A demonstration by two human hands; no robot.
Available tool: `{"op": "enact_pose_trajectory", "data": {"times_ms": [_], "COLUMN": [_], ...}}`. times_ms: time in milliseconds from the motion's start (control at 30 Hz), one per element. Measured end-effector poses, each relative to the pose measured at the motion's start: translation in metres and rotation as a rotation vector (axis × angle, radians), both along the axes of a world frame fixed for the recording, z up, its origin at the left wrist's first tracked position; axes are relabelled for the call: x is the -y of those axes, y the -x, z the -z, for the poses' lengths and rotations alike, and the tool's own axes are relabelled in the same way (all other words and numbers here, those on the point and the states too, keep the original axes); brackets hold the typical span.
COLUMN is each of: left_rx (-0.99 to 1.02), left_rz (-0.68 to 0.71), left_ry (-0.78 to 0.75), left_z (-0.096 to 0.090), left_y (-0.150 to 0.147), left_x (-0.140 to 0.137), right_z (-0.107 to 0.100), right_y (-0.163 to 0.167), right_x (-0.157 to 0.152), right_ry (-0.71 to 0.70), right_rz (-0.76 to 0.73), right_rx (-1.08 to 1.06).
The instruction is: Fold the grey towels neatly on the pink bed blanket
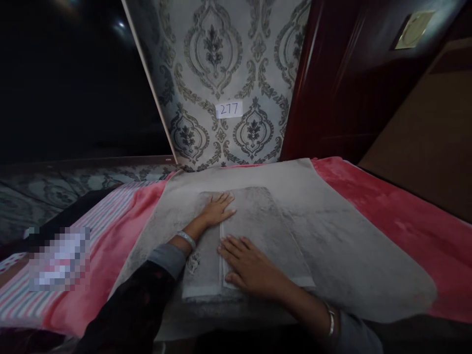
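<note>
Pink blanket (352,189) underneath, showing at three and nine o'clock; over it, the grey sheet (354,265). On that, just towards nine from its middle, lies my folded grey cloth (258,211): side folds apparently made, an edge running twelve to six, not yet doubled smaller, I'd judge. My right hand (254,268) lies at its six, my left hand (217,211) at its eleven, both flattened, fingers splayed, clasping nothing!

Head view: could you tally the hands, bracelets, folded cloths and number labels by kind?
Hands (left hand, right hand): 2
Bracelets (left bracelet, right bracelet): 2
Folded grey cloth, beneath both hands: 1
Number label: 1
Total: 6
</note>
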State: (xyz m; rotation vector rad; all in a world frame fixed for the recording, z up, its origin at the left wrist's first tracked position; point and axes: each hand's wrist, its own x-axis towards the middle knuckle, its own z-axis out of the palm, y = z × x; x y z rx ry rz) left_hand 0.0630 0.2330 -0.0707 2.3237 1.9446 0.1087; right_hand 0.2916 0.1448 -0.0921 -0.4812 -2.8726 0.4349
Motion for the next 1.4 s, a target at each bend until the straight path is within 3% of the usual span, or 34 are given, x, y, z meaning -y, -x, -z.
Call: {"op": "enact_pose_trajectory", "data": {"times_ms": [300, 467, 633, 800, 933, 1167, 1300, 1400], "left_rx": [0.043, 0.051, 0.059, 0.038, 0.019, 0.046, 0.043, 0.034], "left_rz": [-0.04, -0.048, 0.058, 0.114, 0.112, 0.128, 0.122, 0.117], "left_ry": [-0.018, 0.089, 0.105, 0.029, -0.094, -0.157, -0.157, -0.145], "left_z": [0.011, -0.002, -0.014, -0.001, 0.014, 0.021, 0.019, 0.019], "left_y": [0.011, 0.008, 0.009, 0.011, 0.012, 0.015, 0.016, 0.017], "left_x": [-0.016, -0.006, 0.04, 0.079, 0.084, 0.083, 0.083, 0.081], "right_z": [0.017, 0.021, 0.004, -0.001, 0.012, 0.027, 0.02, 0.006], "right_y": [-0.018, -0.039, -0.044, -0.002, 0.015, 0.004, -0.003, -0.014], "right_x": [0.042, 0.071, 0.06, 0.051, 0.061, 0.081, 0.089, 0.078], "right_ry": [-0.046, -0.007, 0.053, -0.084, -0.19, -0.227, -0.157, -0.091], "right_rz": [0.033, 0.048, 0.0, -0.019, -0.03, -0.018, -0.063, -0.077], "right_rx": [-0.007, -0.028, -0.081, -0.063, -0.057, -0.115, -0.124, -0.141]}}
